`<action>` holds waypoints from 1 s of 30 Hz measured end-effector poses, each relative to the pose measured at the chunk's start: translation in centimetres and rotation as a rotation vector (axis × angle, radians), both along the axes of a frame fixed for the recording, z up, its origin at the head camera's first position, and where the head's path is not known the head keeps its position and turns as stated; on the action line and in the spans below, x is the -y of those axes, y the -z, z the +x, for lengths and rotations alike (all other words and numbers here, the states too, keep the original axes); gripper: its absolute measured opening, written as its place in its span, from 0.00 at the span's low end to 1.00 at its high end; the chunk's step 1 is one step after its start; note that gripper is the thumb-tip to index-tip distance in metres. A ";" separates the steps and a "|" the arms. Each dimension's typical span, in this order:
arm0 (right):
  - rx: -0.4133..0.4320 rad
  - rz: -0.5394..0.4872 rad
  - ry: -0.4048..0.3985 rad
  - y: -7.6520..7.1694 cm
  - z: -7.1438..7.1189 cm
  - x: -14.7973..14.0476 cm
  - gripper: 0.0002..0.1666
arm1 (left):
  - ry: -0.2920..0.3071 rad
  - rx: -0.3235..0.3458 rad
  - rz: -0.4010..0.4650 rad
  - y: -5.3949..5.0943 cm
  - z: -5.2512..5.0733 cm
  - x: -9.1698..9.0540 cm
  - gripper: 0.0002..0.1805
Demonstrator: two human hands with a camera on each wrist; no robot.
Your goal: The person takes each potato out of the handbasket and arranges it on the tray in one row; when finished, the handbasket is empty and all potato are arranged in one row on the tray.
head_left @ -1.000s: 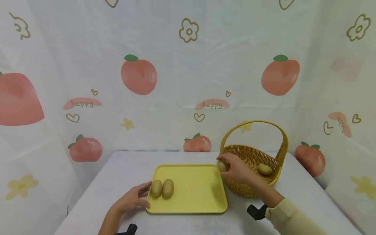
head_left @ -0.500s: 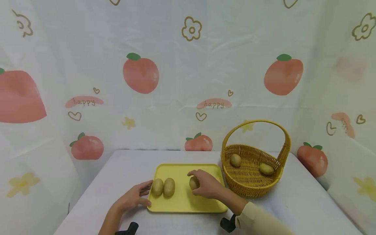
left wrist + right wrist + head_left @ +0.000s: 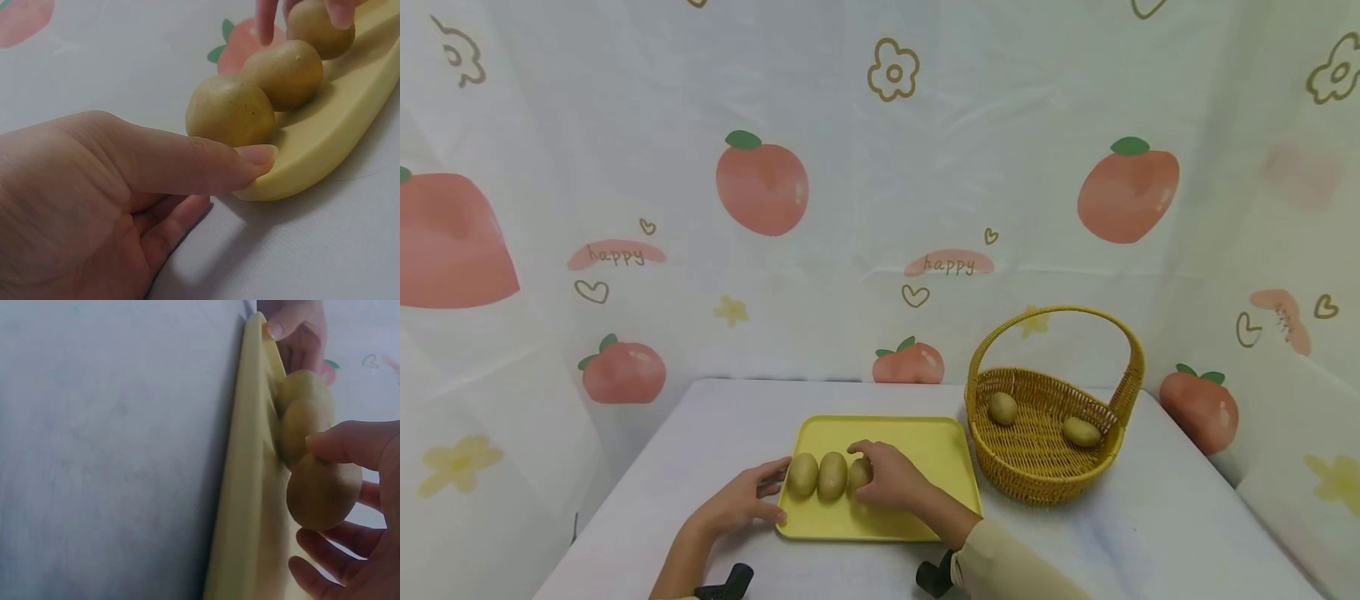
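Observation:
Two potatoes (image 3: 802, 475) (image 3: 832, 476) lie side by side near the left end of the yellow tray (image 3: 917, 500). My right hand (image 3: 895, 477) holds a third potato (image 3: 324, 492) with thumb and fingers, right beside them over the tray. The right wrist view has the thumb on that potato's near side and the fingers around its far side. At the tray's left edge rests my left hand (image 3: 741, 500), its thumb laid straight on the rim at the near corner. Its other fingers, spread from the thumb, reach the edge farther back and are partly hidden.
A wicker basket (image 3: 1037, 490) with a tall handle stands right of the tray. Inside it are two potatoes (image 3: 1002, 408) (image 3: 1081, 432), apart from each other. A patterned curtain (image 3: 835, 317) hangs behind the white table (image 3: 730, 417).
My right hand has carried a potato from the basket's left side leftward over the tray, up to the two lying there. My left hand has stayed at the tray's edge.

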State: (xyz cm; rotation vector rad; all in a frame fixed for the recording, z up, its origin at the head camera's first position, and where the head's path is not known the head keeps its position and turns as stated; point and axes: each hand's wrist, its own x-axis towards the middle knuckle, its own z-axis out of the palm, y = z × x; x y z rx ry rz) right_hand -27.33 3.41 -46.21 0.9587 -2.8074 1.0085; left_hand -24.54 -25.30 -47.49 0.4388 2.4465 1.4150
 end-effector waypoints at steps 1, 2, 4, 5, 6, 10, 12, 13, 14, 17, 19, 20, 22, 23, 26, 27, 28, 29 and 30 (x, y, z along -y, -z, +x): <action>0.002 -0.002 0.005 0.1 0.0 0.1 0.36 | 0.001 0.000 0.002 0.0 0.0 0.0 0.51; 0.004 -0.008 0.008 0.1 0.0 0.3 0.36 | 0.002 0.000 0.003 0.0 0.0 0.0 0.51; 0.011 -0.014 0.017 0.2 0.1 0.4 0.36 | 0.005 -0.003 0.004 0.0 0.0 -0.1 0.51; 0.011 -0.014 0.020 0.2 0.1 0.4 0.36 | 0.005 -0.004 0.005 0.0 0.0 -0.1 0.51; 0.009 -0.015 0.022 0.2 0.2 0.5 0.36 | 0.004 -0.002 0.006 0.0 0.0 -0.1 0.51; 0.013 -0.021 0.029 0.1 0.5 0.3 0.36 | 0.004 0.005 0.010 -0.1 0.0 -0.1 0.50; 0.019 -0.019 0.031 0.0 0.6 0.0 0.37 | 0.005 0.007 0.010 -0.2 0.0 -0.2 0.50; 0.022 -0.018 0.032 -0.1 0.7 -0.2 0.37 | 0.005 0.007 0.011 -0.2 0.0 -0.2 0.50; 0.029 -0.018 0.030 -0.3 0.7 -0.4 0.37 | 0.004 0.007 0.009 -0.1 0.0 -0.2 0.50; 0.052 -0.023 0.017 -1.0 1.0 -1.3 0.37 | 0.001 0.009 0.003 -0.1 -0.1 -0.1 0.51; 0.065 -0.047 -0.009 -1.7 1.1 -2.1 0.37 | -0.003 0.010 -0.002 0.0 -0.2 -0.1 0.51; 0.066 -0.057 -0.023 -2.0 1.1 -2.6 0.36 | -0.003 0.010 -0.004 0.1 -0.3 -0.1 0.51; 0.055 -0.079 -0.047 -2.9 1.2 -3.7 0.35 | -0.005 0.010 -0.004 0.1 -0.3 -0.1 0.51; 0.045 -0.087 -0.054 -3.3 1.1 -4.3 0.33 | -0.008 0.009 -0.005 0.2 -0.3 -0.1 0.52; -0.008 -0.088 -0.061 -4.5 1.0 -6.0 0.30 | -0.017 0.007 -0.014 0.2 -0.2 -0.1 0.52; -0.020 -0.091 -0.062 -5.0 0.9 -6.5 0.28 | -0.022 0.009 -0.017 0.1 -0.2 -0.1 0.52; -0.037 -0.088 -0.067 -5.4 0.8 -7.0 0.27 | -0.027 0.010 -0.022 0.1 -0.2 -0.1 0.52; -0.051 -0.089 -0.071 -5.8 0.7 -7.6 0.26 | -0.033 0.012 -0.027 0.1 -0.2 -0.1 0.52; -0.065 -0.088 -0.082 -6.3 0.6 -8.1 0.24 | -0.036 0.014 -0.029 0.1 -0.2 -0.1 0.52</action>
